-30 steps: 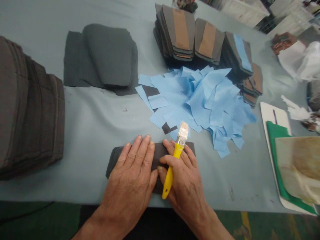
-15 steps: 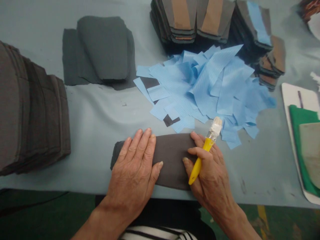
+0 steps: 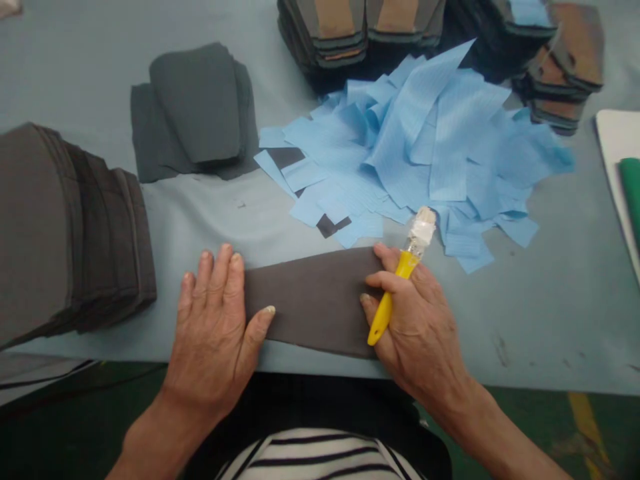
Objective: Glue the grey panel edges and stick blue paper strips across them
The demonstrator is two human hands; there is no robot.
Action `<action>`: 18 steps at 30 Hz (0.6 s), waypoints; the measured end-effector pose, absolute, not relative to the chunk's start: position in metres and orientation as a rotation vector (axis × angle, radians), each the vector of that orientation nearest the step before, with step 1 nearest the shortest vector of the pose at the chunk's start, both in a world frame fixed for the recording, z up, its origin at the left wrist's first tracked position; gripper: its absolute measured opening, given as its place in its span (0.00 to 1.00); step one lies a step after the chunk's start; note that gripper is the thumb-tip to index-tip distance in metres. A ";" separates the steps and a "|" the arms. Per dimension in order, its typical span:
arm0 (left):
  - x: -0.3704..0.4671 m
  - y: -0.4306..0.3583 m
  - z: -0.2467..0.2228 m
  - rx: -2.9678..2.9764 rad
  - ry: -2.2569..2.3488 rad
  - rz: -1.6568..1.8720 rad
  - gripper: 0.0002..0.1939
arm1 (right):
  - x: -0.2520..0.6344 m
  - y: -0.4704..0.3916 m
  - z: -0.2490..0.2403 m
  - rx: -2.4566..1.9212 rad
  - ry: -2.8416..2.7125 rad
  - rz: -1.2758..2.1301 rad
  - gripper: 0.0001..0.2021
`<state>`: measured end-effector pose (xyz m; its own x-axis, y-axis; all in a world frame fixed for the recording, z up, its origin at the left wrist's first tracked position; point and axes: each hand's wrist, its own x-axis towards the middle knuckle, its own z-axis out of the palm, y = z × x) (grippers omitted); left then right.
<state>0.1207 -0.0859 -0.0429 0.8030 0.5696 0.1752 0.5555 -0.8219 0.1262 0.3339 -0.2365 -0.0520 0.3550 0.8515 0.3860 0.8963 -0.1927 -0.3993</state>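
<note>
A dark grey-brown fabric piece [image 3: 310, 300] lies flat near the table's front edge, tapering toward its left end. My left hand [image 3: 215, 327] rests flat over that end, its fingers stretched out and covering it. My right hand [image 3: 415, 313] holds a paintbrush [image 3: 395, 287] with a yellow handle, whose whitish bristles point up and away from me. The fingertips of the same hand touch the right end of the fabric piece. Just beyond the brush spreads a loose heap of light blue strips [image 3: 410, 147], with a few dark scraps among them.
A tall stack of brown-grey pieces [image 3: 75, 233] stands at the left. Behind it lie dark grey-green pieces [image 3: 195, 107]. Banded dark stacks [image 3: 340, 27] and brown-topped pieces [image 3: 575, 47] sit at the back. A white board [image 3: 615, 147] with something green reaches in at the right.
My left hand has slid left along the fabric piece to its left end, uncovering more of the middle. My right hand keeps the brush in its grip. The camera view has shifted slightly.
</note>
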 end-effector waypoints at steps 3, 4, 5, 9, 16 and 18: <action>0.146 -0.104 -0.030 2.939 0.837 0.364 0.32 | 0.334 -0.238 -0.052 -2.062 -1.522 -0.111 0.07; 0.157 -0.112 -0.028 2.932 0.783 0.388 0.30 | 0.334 -0.238 -0.053 -2.064 -1.524 -0.113 0.07; 0.169 -0.120 -0.027 2.918 0.739 0.397 0.29 | 0.334 -0.239 -0.053 -2.063 -1.527 -0.117 0.06; 0.201 -0.139 -0.037 2.870 0.668 0.354 0.27 | 0.335 -0.240 -0.056 -2.049 -1.555 -0.133 0.06; 0.199 -0.143 -0.043 2.893 0.704 0.320 0.31 | 0.340 -0.247 -0.064 -2.051 -1.565 -0.078 0.08; 0.200 -0.144 -0.041 2.899 0.714 0.308 0.32 | 0.348 -0.257 -0.066 -2.073 -1.523 -0.022 0.09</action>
<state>0.1996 -0.1441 -0.0411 0.8664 0.4717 0.1639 0.4431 -0.8776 0.1830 0.3481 -0.2568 -0.0657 0.3540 0.8743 0.3320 0.8836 -0.1964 -0.4251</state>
